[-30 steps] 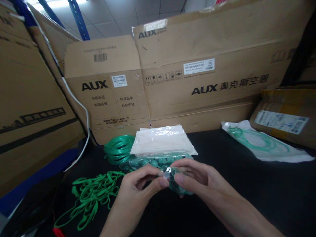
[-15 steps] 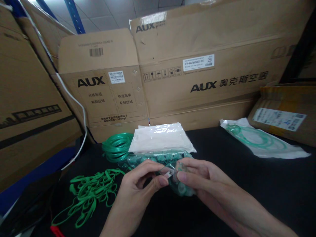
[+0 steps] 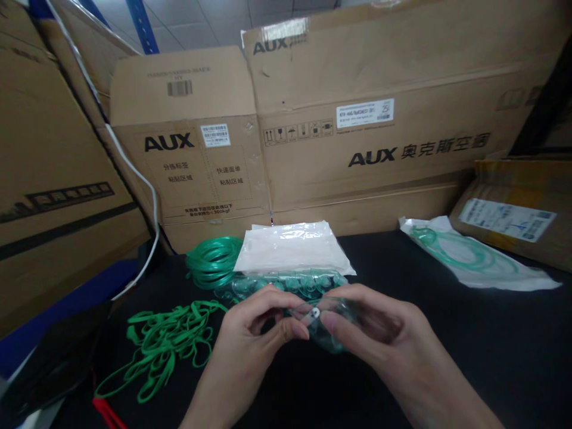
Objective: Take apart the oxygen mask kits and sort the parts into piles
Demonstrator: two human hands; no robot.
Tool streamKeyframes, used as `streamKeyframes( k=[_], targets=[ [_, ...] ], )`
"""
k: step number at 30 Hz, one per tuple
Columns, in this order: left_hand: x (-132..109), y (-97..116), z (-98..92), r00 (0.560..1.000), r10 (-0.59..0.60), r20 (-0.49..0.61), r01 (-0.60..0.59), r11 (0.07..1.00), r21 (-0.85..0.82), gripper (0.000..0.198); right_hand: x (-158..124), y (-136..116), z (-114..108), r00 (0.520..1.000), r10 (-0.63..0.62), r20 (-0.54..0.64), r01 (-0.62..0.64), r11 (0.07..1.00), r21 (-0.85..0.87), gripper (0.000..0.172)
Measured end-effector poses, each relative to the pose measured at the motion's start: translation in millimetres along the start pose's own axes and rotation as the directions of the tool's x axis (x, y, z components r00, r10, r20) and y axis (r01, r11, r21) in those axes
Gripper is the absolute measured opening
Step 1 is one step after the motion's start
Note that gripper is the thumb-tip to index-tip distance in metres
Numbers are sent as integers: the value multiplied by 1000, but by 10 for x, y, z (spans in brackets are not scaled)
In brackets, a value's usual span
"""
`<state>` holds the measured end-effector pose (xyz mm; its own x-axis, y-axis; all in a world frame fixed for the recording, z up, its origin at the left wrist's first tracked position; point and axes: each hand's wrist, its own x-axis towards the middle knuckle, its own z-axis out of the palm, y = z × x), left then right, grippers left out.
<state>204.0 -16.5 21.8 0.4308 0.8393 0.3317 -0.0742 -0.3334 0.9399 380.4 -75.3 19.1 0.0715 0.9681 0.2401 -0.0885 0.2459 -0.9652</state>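
Observation:
A clear green-tinted plastic mask (image 3: 330, 336) is held between both hands, near the middle of the view. My left hand (image 3: 257, 339) pinches a small pale strip with a round hole (image 3: 313, 316) at the mask's left edge. With thumb and fingers, my right hand (image 3: 379, 328) grips the mask from the right, its thumb beside that strip. Behind the hands lies a row of similar clear green pieces (image 3: 290, 282). The fingers hide part of the mask.
Coiled green tubing (image 3: 213, 262) and white packets (image 3: 292, 249) lie behind. Green elastic straps (image 3: 170, 345) are at left. A bag with green tubing (image 3: 473, 253) lies at right, by a taped carton (image 3: 518, 202). Large cartons (image 3: 313, 173) stand along the back.
My right hand has turned and spread a little to the right around the mask, its thumb lower. The strip's round hole now shows more plainly. The view has shifted slightly.

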Motion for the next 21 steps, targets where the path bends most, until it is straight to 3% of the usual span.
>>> streamKeyframes(
  k=[4,7,17,21],
  targets=[
    [11,-18,2,999,44,-11,-43,998,48,6,11,31,26,984,-153,-95,143,984,-108,8],
    [15,-26,-3,998,56,-7,-55,995,83,4,23,20,15,972,-230,-38,218,955,-199,2],
    [2,-42,-3,996,59,70,-72,976,205,13,72,-18,-85,972,-198,130,215,967,-134,7],
    [-20,-21,-3,994,55,98,-79,961,263,14,62,-73,-84,981,-145,129,154,986,-64,3]
  ],
)
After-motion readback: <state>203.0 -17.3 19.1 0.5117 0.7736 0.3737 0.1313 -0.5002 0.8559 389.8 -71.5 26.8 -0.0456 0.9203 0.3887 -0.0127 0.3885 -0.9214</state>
